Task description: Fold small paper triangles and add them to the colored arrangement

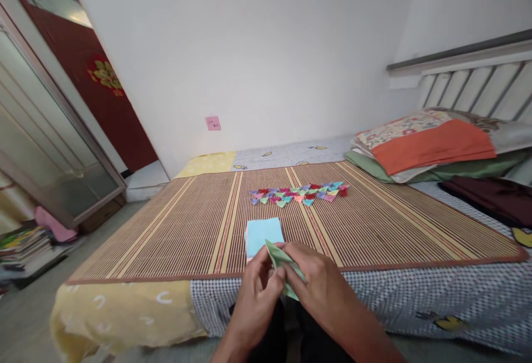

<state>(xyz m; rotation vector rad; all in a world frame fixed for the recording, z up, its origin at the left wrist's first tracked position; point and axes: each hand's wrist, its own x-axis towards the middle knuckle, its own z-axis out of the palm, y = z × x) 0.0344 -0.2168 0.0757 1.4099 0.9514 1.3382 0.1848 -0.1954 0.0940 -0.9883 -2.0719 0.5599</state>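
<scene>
A light green sheet of folding paper [291,263], partly folded with a pointed corner at the top, is held between my two hands near the bed's front edge. My left hand [260,285] pinches its left side with thumb and fingers. On the other side my right hand [313,274] grips the paper, its fingers covering part of the folds. Just beyond my hands lies a stack of square paper [264,234] with a light blue sheet on top. Farther back, several small folded paper pieces [299,192] in many colours sit in rows on the mat.
A striped bamboo mat [174,230] covers the bed. Pillows [432,147] are piled at the right, near dark folded cloth [486,199]. A pink note [213,123] is stuck on the wall. Books [27,246] are stacked at the far left.
</scene>
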